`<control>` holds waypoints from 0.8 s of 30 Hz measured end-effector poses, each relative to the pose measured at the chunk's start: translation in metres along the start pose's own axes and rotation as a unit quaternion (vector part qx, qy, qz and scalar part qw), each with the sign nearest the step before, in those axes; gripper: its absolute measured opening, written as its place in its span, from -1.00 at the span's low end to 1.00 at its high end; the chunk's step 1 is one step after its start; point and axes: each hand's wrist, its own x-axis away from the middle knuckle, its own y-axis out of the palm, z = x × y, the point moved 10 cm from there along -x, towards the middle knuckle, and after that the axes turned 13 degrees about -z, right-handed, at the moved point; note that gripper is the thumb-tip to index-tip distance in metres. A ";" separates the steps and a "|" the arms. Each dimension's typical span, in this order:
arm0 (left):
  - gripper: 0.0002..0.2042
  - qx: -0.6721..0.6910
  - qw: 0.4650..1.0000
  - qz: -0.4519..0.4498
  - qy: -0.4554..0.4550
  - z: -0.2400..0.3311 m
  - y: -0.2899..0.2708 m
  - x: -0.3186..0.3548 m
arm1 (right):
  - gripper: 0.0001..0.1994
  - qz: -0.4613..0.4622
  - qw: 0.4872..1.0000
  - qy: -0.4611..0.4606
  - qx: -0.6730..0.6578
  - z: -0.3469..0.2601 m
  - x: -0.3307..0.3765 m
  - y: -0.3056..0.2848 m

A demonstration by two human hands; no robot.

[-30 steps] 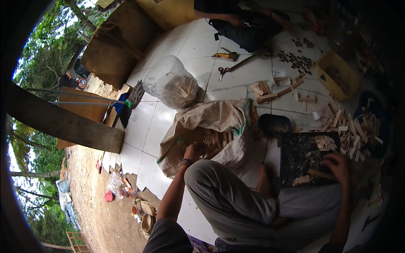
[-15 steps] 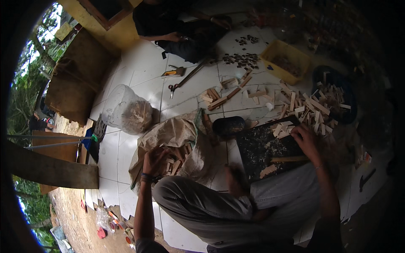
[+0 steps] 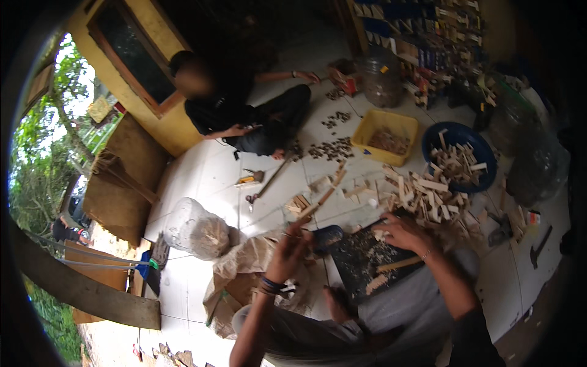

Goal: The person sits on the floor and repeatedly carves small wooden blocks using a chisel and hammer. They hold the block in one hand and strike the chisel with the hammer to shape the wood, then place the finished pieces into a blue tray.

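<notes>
Wood stick (image 3: 312,211) and dark tray (image 3: 367,260), floor work area.
Left hand (image 3: 290,248) raised, fingers pinched on 1 stick; right hand (image 3: 403,233) over tray on lap, fingers curled, possibly gripping a chip. Wood-piece pile (image 3: 428,196), blue basin (image 3: 483,153), yellow tub (image 3: 391,131) beyond.

I see the board (image 3: 367,266) on the lap, the wood-stick pile (image 3: 428,196) behind it, a tub (image 3: 391,122) and bowl (image 3: 483,156) beyond (side by side), a sack (image 3: 244,275) left of the board.
</notes>
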 end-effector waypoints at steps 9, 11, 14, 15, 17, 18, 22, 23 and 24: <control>-0.69 0.095 0.992 0.005 -0.085 -0.112 0.106 0.010 | -0.71 0.103 0.994 -0.047 0.004 -0.012 0.011 -0.007; -0.75 0.121 0.982 0.047 -0.136 -0.130 0.105 0.019 | -0.72 0.124 0.991 -0.041 0.007 -0.019 0.014 -0.011; -0.74 0.056 0.992 0.046 -0.100 -0.116 0.102 0.013 | -0.75 0.166 0.984 -0.056 -0.036 -0.035 0.019 -0.020; -0.73 0.069 0.994 0.054 -0.070 -0.107 0.101 0.010 | -0.74 0.161 0.980 -0.078 -0.089 -0.044 0.017 -0.018; -0.70 0.083 0.993 0.079 -0.013 -0.089 0.104 0.008 | -0.74 0.175 0.957 -0.136 -0.185 -0.063 0.020 -0.016; -0.70 0.099 0.990 0.094 -0.021 -0.089 0.105 0.008 | -0.72 0.147 0.956 -0.136 -0.214 -0.069 0.020 -0.007; -0.72 0.114 0.988 0.106 -0.020 -0.087 0.107 0.014 | -0.69 0.155 0.941 -0.129 -0.270 -0.081 0.028 0.006; -0.74 0.111 0.989 0.098 -0.024 -0.089 0.106 0.016 | -0.67 0.167 0.941 -0.130 -0.266 -0.083 0.032 0.006; -0.74 0.111 0.989 0.092 -0.020 -0.090 0.107 0.016 | -0.65 0.182 0.940 -0.129 -0.256 -0.083 0.036 0.004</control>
